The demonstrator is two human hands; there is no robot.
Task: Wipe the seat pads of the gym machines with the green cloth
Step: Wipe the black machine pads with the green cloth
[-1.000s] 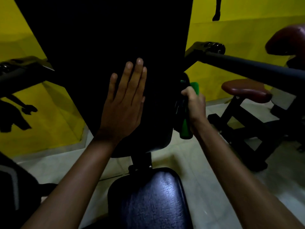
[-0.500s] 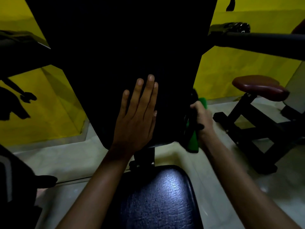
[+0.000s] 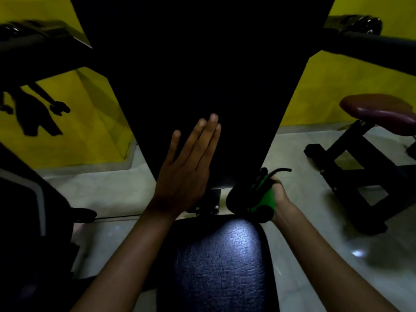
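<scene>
While left hand (image 3: 182,174) lies flat, fingers straight, on black back pad (image 3: 202,75) at frame ctr, prob. to steady it, right hand (image 3: 278,199) grips bunched green cloth (image 3: 263,197) at pad's lower-right corner, just above blue seat pad (image 3: 222,264), lower ctr.

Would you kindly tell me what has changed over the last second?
The right hand, gripping the green cloth, slid down the backrest's right edge to its bottom corner, just above the seat pad. The left hand stayed flat on the backrest.
</scene>
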